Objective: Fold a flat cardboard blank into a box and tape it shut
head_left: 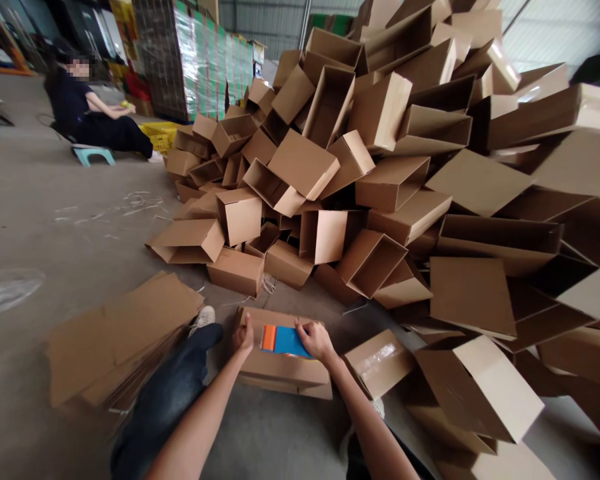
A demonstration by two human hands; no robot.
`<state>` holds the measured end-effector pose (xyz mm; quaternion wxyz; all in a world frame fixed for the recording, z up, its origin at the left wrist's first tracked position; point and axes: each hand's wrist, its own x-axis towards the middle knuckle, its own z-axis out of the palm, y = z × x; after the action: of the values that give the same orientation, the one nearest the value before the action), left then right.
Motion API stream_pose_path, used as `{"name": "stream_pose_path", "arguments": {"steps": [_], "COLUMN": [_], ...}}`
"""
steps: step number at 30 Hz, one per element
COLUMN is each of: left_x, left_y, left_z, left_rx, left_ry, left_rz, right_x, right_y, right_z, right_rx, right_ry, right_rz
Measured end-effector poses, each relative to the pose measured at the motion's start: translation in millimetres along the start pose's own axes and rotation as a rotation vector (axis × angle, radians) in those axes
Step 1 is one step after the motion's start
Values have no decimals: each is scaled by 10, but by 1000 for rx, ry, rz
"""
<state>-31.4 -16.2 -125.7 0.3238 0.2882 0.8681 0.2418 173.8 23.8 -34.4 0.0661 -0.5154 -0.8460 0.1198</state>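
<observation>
In front of me a cardboard box [285, 383] lies on the floor between my legs, its long side towards me. My right hand [317, 340] is closed around the right end of a blue and orange tape dispenser [289, 341], which rests on or just above the top of the box. At the box's left end is my left hand [244, 335], thumb up and fingers curled against the cardboard. What lies under the dispenser is hidden. Just right of the box stands another box with shiny clear tape [380, 360] across it.
A high heap of open cardboard boxes [305, 163] rises ahead and to the right. Flattened cardboard sheets [120, 333] lie by my left leg. Loose white straps [137, 202] are scattered on the floor. A person [97, 113] sits on a low stool at the far left, near yellow crates [159, 135].
</observation>
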Motion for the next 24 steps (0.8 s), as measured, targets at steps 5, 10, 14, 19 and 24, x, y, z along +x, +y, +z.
{"name": "stream_pose_path", "arguments": {"steps": [5, 10, 14, 19, 24], "left_x": [-101, -192, -205, -207, -199], "left_y": [72, 148, 170, 170, 165], "left_z": [-106, -195, -213, -211, -215], "left_rx": [-24, 13, -2, 7, -8], "left_ry": [-94, -128, -138, -112, -122], "left_rz": [-1, 6, 8, 10, -33], "right_x": [10, 48, 23, -23, -70], "right_y": [-60, -108, -117, -107, 1], "right_z": [-111, -234, -252, -248, -291], "right_rx": [-74, -130, -129, -127, -110], "right_ry": [-45, -81, -109, -140, -137], "right_rz": [1, -39, -9, 43, 46]}}
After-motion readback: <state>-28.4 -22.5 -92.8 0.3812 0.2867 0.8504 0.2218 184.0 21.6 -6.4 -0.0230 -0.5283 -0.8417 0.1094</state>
